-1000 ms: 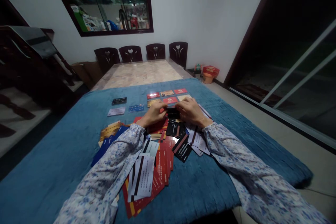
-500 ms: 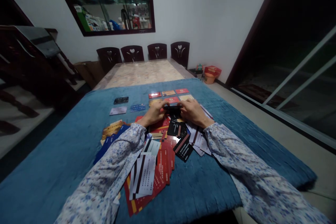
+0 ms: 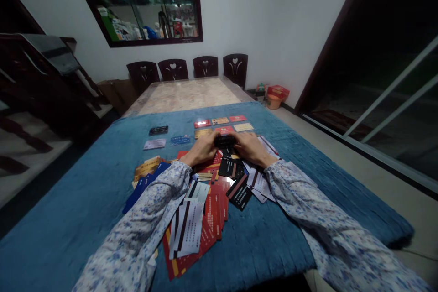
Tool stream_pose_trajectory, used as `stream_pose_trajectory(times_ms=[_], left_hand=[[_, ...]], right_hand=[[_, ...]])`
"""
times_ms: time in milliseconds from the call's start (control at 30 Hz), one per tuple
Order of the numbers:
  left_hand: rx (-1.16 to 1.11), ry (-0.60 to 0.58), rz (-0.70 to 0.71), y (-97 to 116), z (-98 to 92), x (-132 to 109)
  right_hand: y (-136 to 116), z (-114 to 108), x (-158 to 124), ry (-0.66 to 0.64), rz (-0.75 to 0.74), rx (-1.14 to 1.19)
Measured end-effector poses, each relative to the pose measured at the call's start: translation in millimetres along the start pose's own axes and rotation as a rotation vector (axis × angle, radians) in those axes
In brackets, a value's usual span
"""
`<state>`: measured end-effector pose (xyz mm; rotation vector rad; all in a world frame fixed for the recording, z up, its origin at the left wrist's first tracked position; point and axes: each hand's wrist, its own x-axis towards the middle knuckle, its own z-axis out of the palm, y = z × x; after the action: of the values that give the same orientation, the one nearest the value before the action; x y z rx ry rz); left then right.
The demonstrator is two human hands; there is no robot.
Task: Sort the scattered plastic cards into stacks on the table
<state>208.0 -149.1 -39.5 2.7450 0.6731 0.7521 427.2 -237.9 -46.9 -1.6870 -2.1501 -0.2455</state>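
Between my two hands I hold black cards (image 3: 224,141) by their short ends, just above the pile. My left hand (image 3: 202,148) is closed on the left end and my right hand (image 3: 252,148) on the right end. How many cards are in the grip I cannot tell. Under and nearer than the hands lie loose black cards (image 3: 238,191), with white striped cards (image 3: 259,183) to their right. Closer to me, silver-white cards (image 3: 190,228) overlap a fan of red cards (image 3: 214,212). Blue cards (image 3: 143,190) and gold cards (image 3: 146,168) lie left of my left wrist.
Beyond my hands lie rows of single cards: red (image 3: 237,118), orange (image 3: 220,121) and cream (image 3: 243,127). Further left are a black card (image 3: 159,130), a white card (image 3: 154,144) and blue cards (image 3: 179,139). A blue cloth (image 3: 85,178) covers the near table; dark chairs (image 3: 205,67) stand behind.
The black cards between my hands have tilted, so their broad face shows more now. My right hand has lowered slightly, and the cream card beyond it shows more fully.
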Motion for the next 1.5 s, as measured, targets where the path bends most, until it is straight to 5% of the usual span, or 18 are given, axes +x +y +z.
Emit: stream_pose_trajectory(times_ms=[367, 767, 1500], left_hand=[[-0.042, 0.041, 0.020, -2, -4.1, 3], [0.114, -0.085, -0.063, 5, -18.4, 4], [0.252, -0.189, -0.191, -5, -71.6, -35]], right_hand=[[-4, 2, 4, 0.022, 0.019, -0.072], [-9, -9, 9, -0.056, 0.017, -0.151], [-55, -27, 45, -0.246, -0.119, -0.104]])
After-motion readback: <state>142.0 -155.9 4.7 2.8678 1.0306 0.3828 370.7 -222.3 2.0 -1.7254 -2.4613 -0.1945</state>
